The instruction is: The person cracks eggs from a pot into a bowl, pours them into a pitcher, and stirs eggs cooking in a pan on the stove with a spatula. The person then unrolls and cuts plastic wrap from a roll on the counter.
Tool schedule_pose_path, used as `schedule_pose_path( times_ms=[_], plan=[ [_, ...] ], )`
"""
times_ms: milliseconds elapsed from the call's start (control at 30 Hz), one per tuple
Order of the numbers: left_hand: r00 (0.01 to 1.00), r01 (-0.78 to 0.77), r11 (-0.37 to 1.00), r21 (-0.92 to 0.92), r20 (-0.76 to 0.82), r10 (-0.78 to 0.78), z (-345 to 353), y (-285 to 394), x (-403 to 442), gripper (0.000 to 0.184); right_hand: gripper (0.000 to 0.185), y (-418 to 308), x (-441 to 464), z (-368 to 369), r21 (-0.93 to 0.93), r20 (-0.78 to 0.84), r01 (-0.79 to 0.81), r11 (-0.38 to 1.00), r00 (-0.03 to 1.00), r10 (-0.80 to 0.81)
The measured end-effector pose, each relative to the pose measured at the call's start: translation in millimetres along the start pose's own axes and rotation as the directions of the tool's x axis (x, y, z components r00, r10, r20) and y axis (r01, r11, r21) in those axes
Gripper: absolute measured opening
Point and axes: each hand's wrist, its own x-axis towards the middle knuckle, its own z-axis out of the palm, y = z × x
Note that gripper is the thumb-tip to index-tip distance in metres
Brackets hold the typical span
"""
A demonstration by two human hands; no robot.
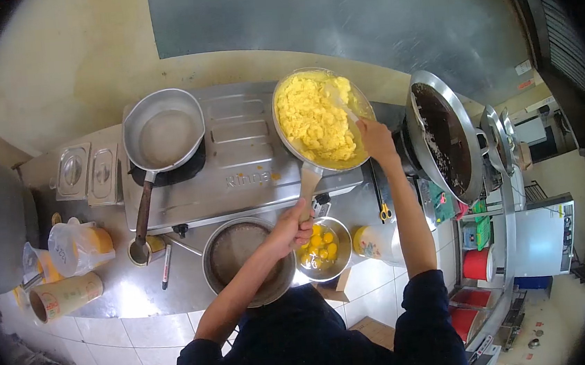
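Note:
My left hand (292,230) is closed around the pale handle of a frying pan (309,174) on the right side of the stove. Yellow scrambled eggs (311,118) fill most of the pan. My right hand (378,140) grips a spatula (343,105) whose blade reaches into the eggs at the pan's right side. Below the pan handle, near my left hand, sits a metal bowl (343,247) with several raw egg yolks (320,244). Beside it, under my left forearm, is a large metal pot (232,247), partly hidden by the arm.
An empty saucepan (165,136) rests on the left burner of the stove (242,159). A wide pan of dark liquid (445,138) stands at right. Lidded steel containers (102,173), a marker (166,266), plastic tubs (79,250), a paper cup (66,297) and scissors (384,210) lie around.

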Motion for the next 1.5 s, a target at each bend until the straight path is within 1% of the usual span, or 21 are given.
schedule_pose_path(
  times_ms=[33, 100, 200, 300, 400, 433, 500, 533, 600, 667, 733, 800, 833, 900, 1000, 1133, 1267, 1367, 1400, 1467, 1500],
  plan=[
    [1.0, 0.01, 1.0, 0.004, 0.017, -0.01, 0, 0, 0, 0.043, 0.034, -12, -6, 3, -0.001, 0.003, -0.001, 1.0, 1.0, 0.001],
    [1.0, 0.024, 1.0, 0.002, 0.013, -0.024, 2, 3, 0, 0.044, 0.032, -41, -29, 18, -0.505, 0.257, 0.248, 0.827, 0.958, -0.129],
    [0.999, 0.041, 0.999, -0.007, 0.029, -0.04, 1, 5, -1, 0.044, 0.029, -69, -36, -48, -0.334, 0.434, 0.359, 0.872, 0.88, -0.196],
    [0.997, 0.061, 0.997, -0.041, 0.055, -0.059, 0, 6, 1, 0.043, 0.025, -114, -50, -124, -0.332, 0.593, 0.416, 0.846, 0.79, -0.156],
    [0.997, 0.065, 0.996, -0.054, 0.055, -0.062, 1, 6, -1, 0.043, 0.026, -93, -64, -59, -0.399, 0.577, 0.343, 0.851, 0.815, -0.058],
    [0.997, 0.063, 0.997, -0.034, 0.053, -0.061, 2, 5, -2, 0.044, 0.02, -73, -57, -32, -0.468, 0.433, 0.289, 0.835, 0.899, -0.068],
    [0.998, 0.051, 0.999, -0.015, 0.048, -0.05, 0, 2, -1, 0.044, 0.02, -40, -18, -32, -0.449, 0.42, 0.27, 0.852, 0.905, -0.066],
    [0.999, 0.035, 0.999, -0.006, 0.035, -0.035, -1, 3, 0, 0.044, 0.018, -23, -3, -46, -0.391, 0.418, 0.341, 0.855, 0.893, -0.165],
    [0.999, 0.019, 1.0, -0.008, 0.035, -0.018, -2, 8, -2, 0.044, 0.025, -45, 14, -108, -0.372, 0.513, 0.287, 0.883, 0.856, -0.062],
    [0.999, 0.014, 1.0, -0.021, 0.037, -0.014, -2, 8, -4, 0.044, 0.028, -50, 14, -134, -0.318, 0.545, 0.29, 0.903, 0.835, -0.076],
    [0.999, 0.038, 0.999, -0.023, 0.036, -0.037, -1, 8, -4, 0.045, 0.025, -69, -1, -152, -0.345, 0.726, 0.378, 0.859, 0.687, -0.011],
    [0.999, 0.038, 0.998, -0.039, 0.037, -0.037, -3, 7, -3, 0.046, 0.021, -74, -23, -130, -0.439, 0.751, 0.472, 0.765, 0.66, 0.023],
    [0.998, 0.048, 0.998, -0.046, 0.035, -0.046, -4, 6, -1, 0.046, 0.021, -72, -26, -114, -0.445, 0.754, 0.491, 0.749, 0.657, 0.018],
    [0.996, 0.056, 0.997, -0.053, 0.067, -0.052, -8, 4, 0, 0.047, 0.017, -55, -23, -80, -0.594, 0.591, 0.388, 0.705, 0.805, 0.056],
    [0.991, 0.051, 0.997, -0.049, 0.126, -0.044, -9, 2, 2, 0.049, 0.015, -26, 17, -37, -0.662, 0.451, 0.316, 0.68, 0.892, 0.024],
    [0.987, 0.08, 0.995, 0.051, 0.133, -0.086, -12, 6, -4, 0.048, 0.015, -41, 81, -52, -0.636, 0.42, 0.371, 0.677, 0.902, -0.1],
    [0.983, 0.114, 0.993, 0.038, 0.142, -0.118, -12, 9, -7, 0.045, 0.011, -52, 89, -39, -0.583, 0.506, 0.618, 0.528, 0.784, -0.36],
    [0.986, 0.117, 0.993, 0.007, 0.12, -0.117, -11, 7, -6, 0.044, 0.02, -62, 48, -35, -0.603, 0.572, 0.688, 0.404, 0.726, -0.382],
    [0.988, 0.12, 0.993, -0.006, 0.101, -0.119, -13, 8, -7, 0.044, 0.02, -62, 35, -39, -0.601, 0.573, 0.685, 0.411, 0.729, -0.376],
    [0.988, 0.118, 0.993, -0.018, 0.103, -0.116, -14, 7, -7, 0.044, 0.03, -53, 11, -60, -0.469, 0.44, 0.752, 0.463, 0.653, -0.617],
    [0.989, 0.108, 0.994, -0.032, 0.107, -0.104, -13, 7, -7, 0.044, 0.03, -52, 4, -78, -0.471, 0.442, 0.747, 0.469, 0.661, -0.607]
  ],
)
